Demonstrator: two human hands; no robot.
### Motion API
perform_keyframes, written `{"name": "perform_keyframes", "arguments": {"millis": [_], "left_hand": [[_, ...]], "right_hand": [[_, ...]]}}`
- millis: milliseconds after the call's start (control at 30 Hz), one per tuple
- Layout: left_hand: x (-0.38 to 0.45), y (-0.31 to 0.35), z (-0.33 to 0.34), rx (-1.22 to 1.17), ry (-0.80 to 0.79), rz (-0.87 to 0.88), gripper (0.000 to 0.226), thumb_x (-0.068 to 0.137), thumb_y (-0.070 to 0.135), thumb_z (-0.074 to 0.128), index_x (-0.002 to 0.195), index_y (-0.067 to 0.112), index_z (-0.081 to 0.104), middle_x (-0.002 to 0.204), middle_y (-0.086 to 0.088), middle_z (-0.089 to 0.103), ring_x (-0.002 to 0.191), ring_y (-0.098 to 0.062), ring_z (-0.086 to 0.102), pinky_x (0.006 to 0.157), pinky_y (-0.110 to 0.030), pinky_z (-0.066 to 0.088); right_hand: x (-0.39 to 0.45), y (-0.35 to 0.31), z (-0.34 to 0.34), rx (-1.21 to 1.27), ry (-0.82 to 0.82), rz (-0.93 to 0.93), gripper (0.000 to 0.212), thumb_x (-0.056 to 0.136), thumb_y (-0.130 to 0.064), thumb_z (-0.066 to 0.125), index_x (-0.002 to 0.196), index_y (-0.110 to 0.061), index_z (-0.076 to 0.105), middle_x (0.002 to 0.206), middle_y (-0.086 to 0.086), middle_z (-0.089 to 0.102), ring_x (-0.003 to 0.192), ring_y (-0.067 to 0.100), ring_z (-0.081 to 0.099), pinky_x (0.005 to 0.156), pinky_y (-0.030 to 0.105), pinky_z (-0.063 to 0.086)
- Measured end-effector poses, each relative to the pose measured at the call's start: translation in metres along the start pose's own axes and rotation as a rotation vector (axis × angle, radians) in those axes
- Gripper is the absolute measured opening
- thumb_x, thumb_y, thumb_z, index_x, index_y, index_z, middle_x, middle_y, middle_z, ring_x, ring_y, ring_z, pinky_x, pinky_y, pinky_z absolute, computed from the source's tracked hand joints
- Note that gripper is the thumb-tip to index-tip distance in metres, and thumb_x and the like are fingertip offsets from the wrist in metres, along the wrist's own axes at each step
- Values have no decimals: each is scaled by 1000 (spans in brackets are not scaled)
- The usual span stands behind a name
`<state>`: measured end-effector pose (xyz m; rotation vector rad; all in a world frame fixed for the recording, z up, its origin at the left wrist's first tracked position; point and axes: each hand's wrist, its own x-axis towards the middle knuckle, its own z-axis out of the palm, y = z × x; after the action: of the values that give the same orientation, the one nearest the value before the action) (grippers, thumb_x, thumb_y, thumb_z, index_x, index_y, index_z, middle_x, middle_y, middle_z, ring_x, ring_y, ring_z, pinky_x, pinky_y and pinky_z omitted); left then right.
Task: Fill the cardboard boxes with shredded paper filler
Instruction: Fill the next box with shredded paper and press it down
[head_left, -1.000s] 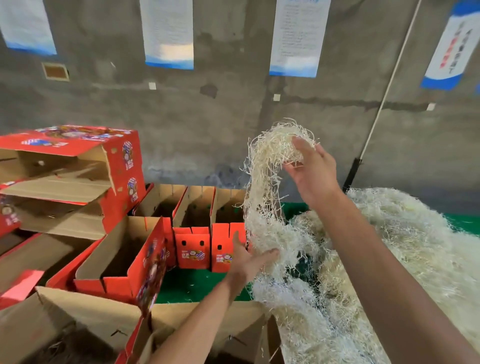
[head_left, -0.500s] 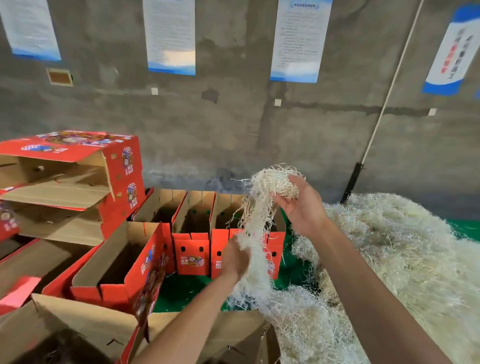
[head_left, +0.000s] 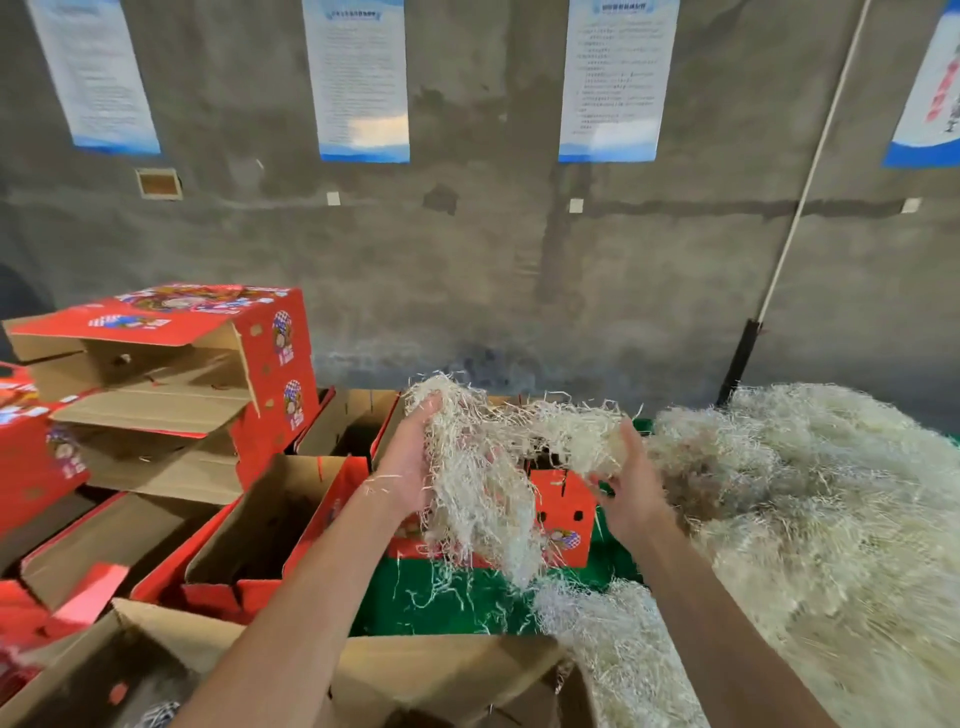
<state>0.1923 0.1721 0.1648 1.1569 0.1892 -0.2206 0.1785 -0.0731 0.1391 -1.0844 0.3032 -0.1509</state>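
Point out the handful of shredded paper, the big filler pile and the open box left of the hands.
handful of shredded paper (head_left: 483, 478), head view, hanging middle.
filler pile (head_left: 810, 509), head view, top surface.
open box (head_left: 260, 525), head view, inner wall.

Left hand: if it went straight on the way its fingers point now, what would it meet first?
The left hand points up and away, holding a clump of shredded paper. Beyond its fingertips stands the row of open red boxes, then the concrete wall. Probably the boxes come first, though depth is unclear.

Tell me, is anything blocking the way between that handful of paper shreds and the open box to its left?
Nothing visible: both hands hold the pale shredded-paper clump just right of the open red cardboard box, whose flaps stand open.
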Motion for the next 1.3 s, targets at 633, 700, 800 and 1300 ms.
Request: {"name": "perform_keyframes", "arguments": {"millis": [633, 700, 800, 1300], "left_hand": [[-13, -78, 4, 112, 78, -64, 93, 84, 72, 55, 157, 23, 24, 160, -5, 31, 146, -30, 32, 117, -49, 28], [-17, -95, 13, 151, -68, -115, 110, 72, 81, 64, 158, 32, 17, 162, 3, 21, 151, -27, 20, 121, -56, 17], [-19, -116, 34, 301, -63, -134, 127, 60, 79, 77, 158, 31, 10, 160, 4, 24, 144, -20, 29, 122, -52, 16], [-18, -68, -75, 129, 346, 111, 69, 86, 47, 65, 144, 13, 49, 152, -15, 43, 138, -38, 42, 116, -55, 31]], "right_hand": [[3, 69, 17, -103, 44, -33, 62, 105, -45, 43, 159, -28, 19, 154, 0, 41, 137, 24, 45, 109, 36, 38], [-2, 73, 20, -99, -48, -28, 50, 103, -39, 49, 150, -35, 34, 146, 0, 50, 127, 20, 53, 100, 39, 45], [-13, 76, 24, -159, -143, -45, 46, 86, -30, 68, 127, -35, 50, 78, -2, 63, 59, 13, 56, 53, 39, 52], [14, 35, -52, -79, 143, 54, 81, 94, -29, 68, 158, -13, 20, 154, 6, 35, 133, 25, 42, 111, 49, 35]]}}
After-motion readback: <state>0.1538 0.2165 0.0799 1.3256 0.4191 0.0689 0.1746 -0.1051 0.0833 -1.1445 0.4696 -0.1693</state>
